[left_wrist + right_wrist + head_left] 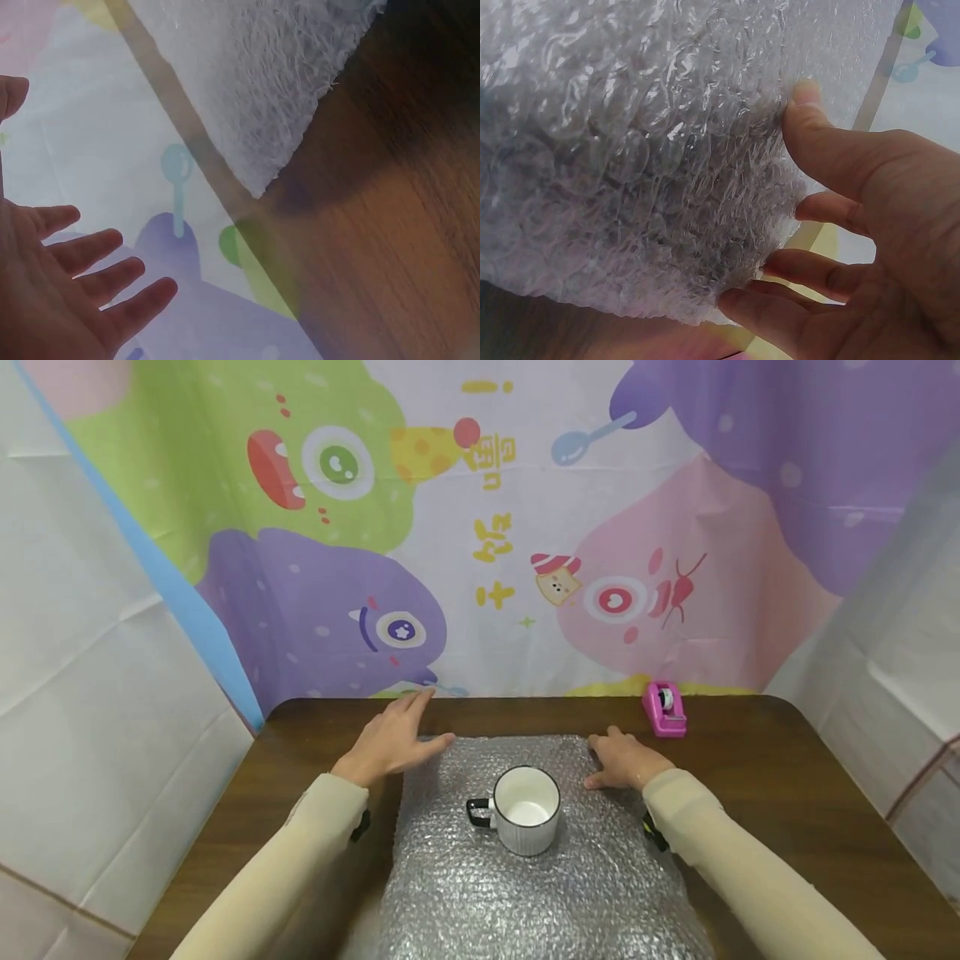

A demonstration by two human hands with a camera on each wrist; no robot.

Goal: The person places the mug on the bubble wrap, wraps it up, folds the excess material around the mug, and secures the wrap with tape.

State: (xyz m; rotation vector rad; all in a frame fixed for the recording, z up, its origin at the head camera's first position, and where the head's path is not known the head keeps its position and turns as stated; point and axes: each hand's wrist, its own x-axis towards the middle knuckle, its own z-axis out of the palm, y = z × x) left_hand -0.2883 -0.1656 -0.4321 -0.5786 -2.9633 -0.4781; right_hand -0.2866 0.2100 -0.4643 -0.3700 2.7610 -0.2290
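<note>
A sheet of bubble wrap (pixel 480 885) lies on the table, and a white ribbed mug (pixel 527 835) with a black rim and black handle stands upright on it, handle to the left. My left hand (pixel 392 739) is held with fingers spread near the sheet's far left corner. In the left wrist view those fingers (pixel 109 285) are apart from the bubble wrap (pixel 277 82). At the far right corner, my right hand (pixel 624 761) touches the sheet. The right wrist view has its thumb (pixel 821 142) on the wrap and its fingertips along the edge.
A pink tape dispenser (pixel 665 710) sits at the back right of the dark wooden table (pixel 795 810). Behind the table hangs a printed cartoon curtain (pixel 480 652). White tiled walls (pixel 97 635) flank both sides.
</note>
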